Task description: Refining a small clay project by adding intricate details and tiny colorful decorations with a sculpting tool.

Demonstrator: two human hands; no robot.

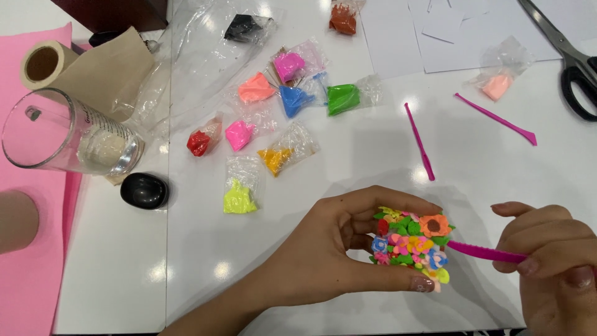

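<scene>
My left hand (323, 249) grips a small object covered in bright clay flowers and green leaves (411, 242), holding it just above the white table near the front edge. My right hand (550, 255) pinches a pink plastic modelling tool (485, 252) whose tip touches the right side of the clay flowers. Two more pink modelling tools lie on the table beyond, one (420, 142) upright in view and one (495, 118) slanted.
Several small bags of coloured clay (273, 99) lie scattered at the table's middle back. A clear jar (68, 134) lies on its side at left beside a tape roll (42, 62) and a black oval object (144, 190). Scissors (575, 68) and white paper (460, 31) sit at the back right.
</scene>
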